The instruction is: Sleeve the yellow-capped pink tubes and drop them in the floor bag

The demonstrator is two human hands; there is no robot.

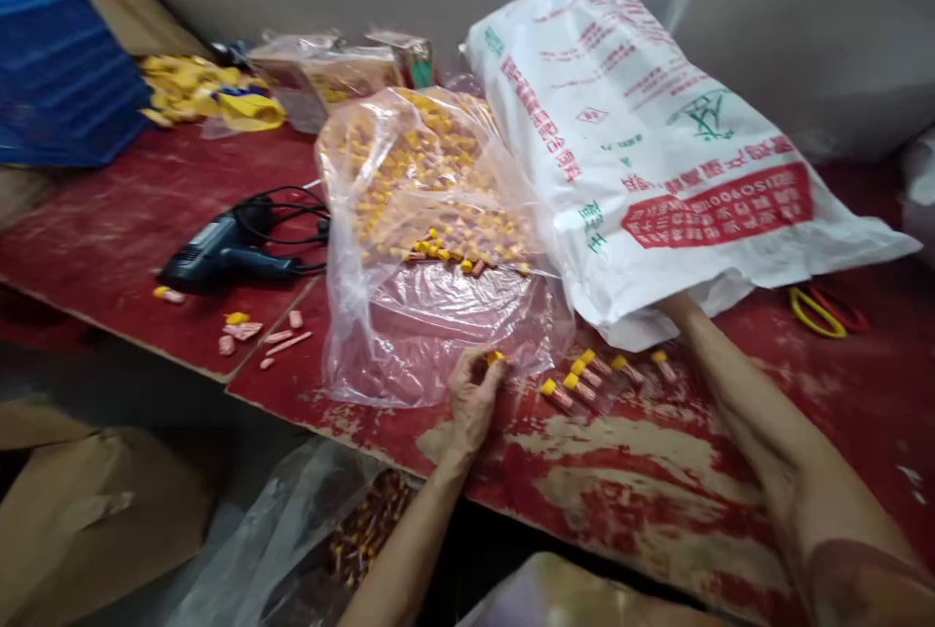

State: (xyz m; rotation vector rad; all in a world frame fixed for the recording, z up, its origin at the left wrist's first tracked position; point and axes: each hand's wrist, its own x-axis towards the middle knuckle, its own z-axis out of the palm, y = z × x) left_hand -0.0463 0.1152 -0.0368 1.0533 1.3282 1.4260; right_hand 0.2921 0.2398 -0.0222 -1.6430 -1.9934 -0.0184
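Observation:
My left hand [473, 395] is closed at the front edge of a clear plastic bag, with a small yellow-capped tube [497, 357] between thumb and fingers. The bag [445, 325] lies open toward me and holds a heap of such yellow-capped tubes [430, 160]. My right forearm goes into the mouth of a big white printed sack [657, 140]. The right hand itself is hidden inside, so its fingers do not show. Between my hands, several pink tubes with yellow caps [582, 376] lie on the red table, some in clear sleeves.
A heat gun [226, 252] with its black cord lies left of the bag, near loose pink pieces [244, 329]. Further out are a blue crate [65, 72], yellow pieces [197, 87], wrapped boxes [351, 67] and yellow-handled scissors [816, 313]. Below stands a cardboard box [102, 520].

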